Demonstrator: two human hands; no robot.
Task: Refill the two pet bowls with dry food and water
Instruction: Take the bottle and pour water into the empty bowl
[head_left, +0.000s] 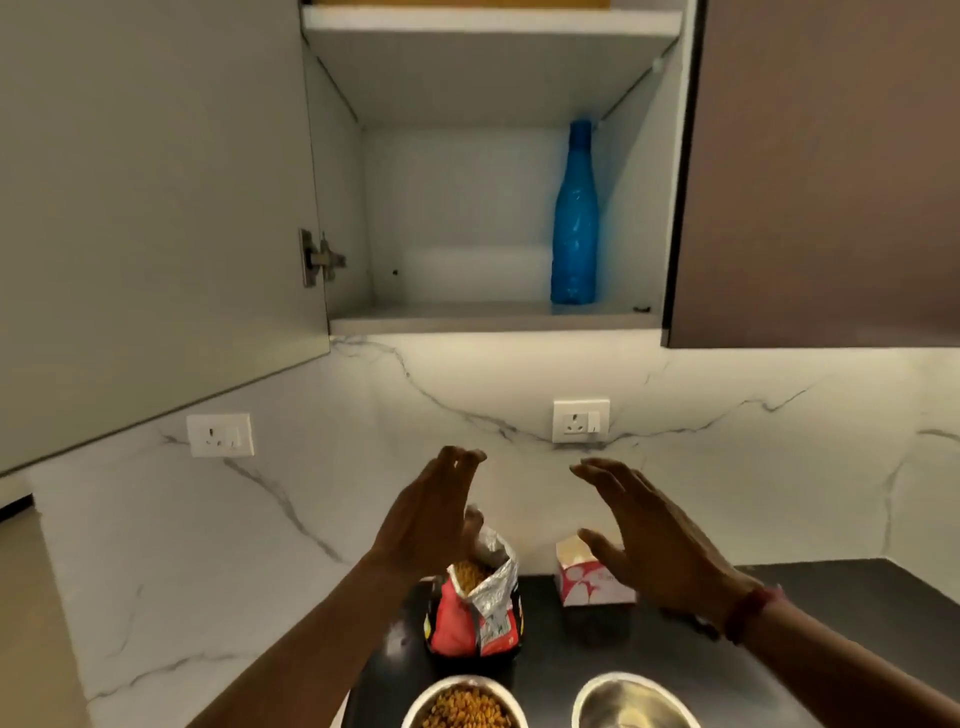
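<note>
Blue bottle (574, 218) upright, long axis vertical, on the open cupboard's lower shelf (457, 313) | we place it above and beyond both hands, right hand (657, 545) nearer than left hand (428, 525) | fingers (608, 475) on both straight, released, holding nothing

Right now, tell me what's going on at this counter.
A person holds both hands up over the black counter, the left hand and right hand open and empty. One bowl already holds dry food; the other bowl shows bare metal. The opened food bag stands behind them. A blue bottle stands untouched in the open cabinet above.
</note>
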